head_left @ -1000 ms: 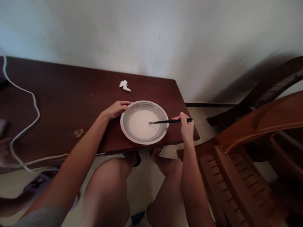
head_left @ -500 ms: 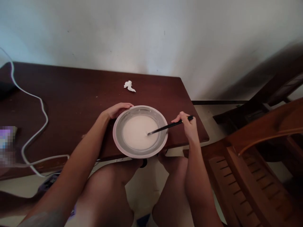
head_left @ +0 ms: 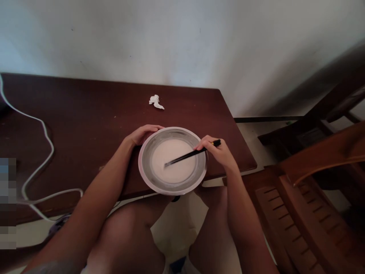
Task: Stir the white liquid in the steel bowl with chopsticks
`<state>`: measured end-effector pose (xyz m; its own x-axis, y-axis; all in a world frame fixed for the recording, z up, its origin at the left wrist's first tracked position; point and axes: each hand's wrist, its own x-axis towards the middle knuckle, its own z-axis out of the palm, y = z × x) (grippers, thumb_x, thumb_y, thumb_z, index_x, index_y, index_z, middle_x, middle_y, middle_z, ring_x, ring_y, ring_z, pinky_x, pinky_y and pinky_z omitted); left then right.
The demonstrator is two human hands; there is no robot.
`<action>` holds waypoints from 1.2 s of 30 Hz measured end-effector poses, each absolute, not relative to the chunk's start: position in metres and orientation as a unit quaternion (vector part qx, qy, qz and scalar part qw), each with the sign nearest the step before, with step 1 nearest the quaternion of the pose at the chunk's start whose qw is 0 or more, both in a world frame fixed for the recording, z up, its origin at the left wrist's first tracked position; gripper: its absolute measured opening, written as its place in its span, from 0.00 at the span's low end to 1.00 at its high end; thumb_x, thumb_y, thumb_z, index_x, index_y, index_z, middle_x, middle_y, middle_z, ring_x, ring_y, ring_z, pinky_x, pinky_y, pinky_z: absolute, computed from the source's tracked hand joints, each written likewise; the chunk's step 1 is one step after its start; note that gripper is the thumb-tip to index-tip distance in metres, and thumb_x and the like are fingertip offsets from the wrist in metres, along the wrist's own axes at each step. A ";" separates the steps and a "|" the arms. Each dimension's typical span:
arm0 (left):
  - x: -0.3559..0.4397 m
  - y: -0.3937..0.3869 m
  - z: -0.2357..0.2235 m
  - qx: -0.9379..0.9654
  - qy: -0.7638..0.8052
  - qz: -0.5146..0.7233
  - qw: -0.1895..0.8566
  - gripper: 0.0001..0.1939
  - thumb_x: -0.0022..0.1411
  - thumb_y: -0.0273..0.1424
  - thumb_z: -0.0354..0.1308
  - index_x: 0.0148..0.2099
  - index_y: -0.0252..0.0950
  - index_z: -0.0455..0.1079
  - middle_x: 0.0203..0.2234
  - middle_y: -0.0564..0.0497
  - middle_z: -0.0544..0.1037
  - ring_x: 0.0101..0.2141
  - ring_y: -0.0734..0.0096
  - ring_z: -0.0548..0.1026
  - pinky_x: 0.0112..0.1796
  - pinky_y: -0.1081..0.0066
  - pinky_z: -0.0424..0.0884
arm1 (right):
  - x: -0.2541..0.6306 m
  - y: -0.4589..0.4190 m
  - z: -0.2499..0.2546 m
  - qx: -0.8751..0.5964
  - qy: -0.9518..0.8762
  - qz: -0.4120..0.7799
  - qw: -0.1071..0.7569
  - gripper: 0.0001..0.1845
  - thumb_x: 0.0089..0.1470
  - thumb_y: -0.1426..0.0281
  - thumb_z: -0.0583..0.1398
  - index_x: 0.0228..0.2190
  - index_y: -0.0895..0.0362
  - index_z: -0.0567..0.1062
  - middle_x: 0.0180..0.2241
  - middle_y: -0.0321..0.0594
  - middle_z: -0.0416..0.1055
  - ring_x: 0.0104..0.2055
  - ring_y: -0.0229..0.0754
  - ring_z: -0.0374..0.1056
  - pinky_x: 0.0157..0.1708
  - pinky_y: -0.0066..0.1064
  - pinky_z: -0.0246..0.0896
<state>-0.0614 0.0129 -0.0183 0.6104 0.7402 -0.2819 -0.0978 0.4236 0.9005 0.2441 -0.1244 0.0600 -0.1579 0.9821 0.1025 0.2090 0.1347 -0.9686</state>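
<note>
A wide metal bowl (head_left: 146,167) with a pale rim rests at the front edge of the dark wooden table, partly over it. Inside lies a whitish liquid or batter (head_left: 176,173). My left hand (head_left: 145,134) curls around the bowl's far left side, thumb side hidden, gripping it. In my right hand (head_left: 213,147) are black chopsticks (head_left: 188,155), closed in my fingers and slanting down to the left. Their tips dip into the white mixture, slightly blurred.
A crumpled white tissue (head_left: 156,102) lies behind the bowl on the table (head_left: 99,110). A white cable (head_left: 51,140) winds along the left side. To the right stands a wooden slatted chair (head_left: 288,213). My knees are below the bowl, and a wall rises behind.
My right hand has moved left over the bowl's rim, and the chopstick tips have shifted left and slightly nearer me through the mixture. My left hand keeps its grip on the bowl.
</note>
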 end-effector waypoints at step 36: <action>-0.056 0.012 -0.023 0.467 0.338 0.301 0.760 0.15 0.48 0.34 0.68 0.38 0.32 0.85 0.34 0.42 0.86 0.38 0.54 0.81 0.46 0.61 0.75 | 0.261 -0.119 0.060 -0.562 -0.605 0.324 0.461 0.16 0.60 0.58 0.62 0.24 0.52 0.80 0.26 0.36 0.81 0.34 0.42 0.76 0.44 0.36 0.68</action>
